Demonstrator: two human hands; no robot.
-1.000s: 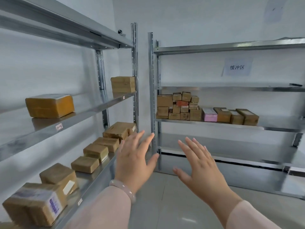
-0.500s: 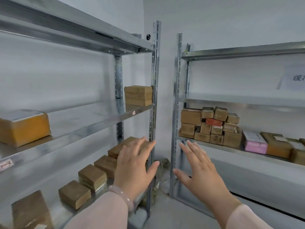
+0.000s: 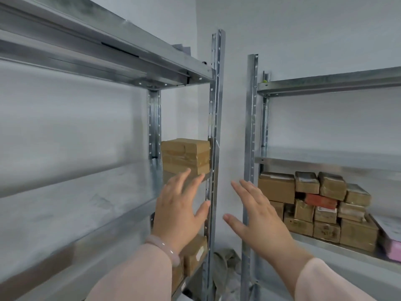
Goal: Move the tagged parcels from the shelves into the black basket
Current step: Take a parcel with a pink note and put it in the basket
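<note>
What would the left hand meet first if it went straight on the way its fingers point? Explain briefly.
Probably the brown taped parcel at the end of the left rack's shelf: the left hand has open fingers aimed up at it. Depth is unclear, so the shelf's front edge could come first.

Left shelving unit (image 3: 217, 118): the middle shelf carries one taped brown parcel (image 3: 186, 155) at its far end, beside the front upright. The lower shelf carries a labelled brown parcel (image 3: 195, 253), partly hidden. Right shelving unit (image 3: 251, 127): one shelf carries stacked parcels (image 3: 314, 211), with a pink box (image 3: 393, 250) beside them. Low between the units lies what appears to be crumpled grey wrapping (image 3: 225, 261).
</note>
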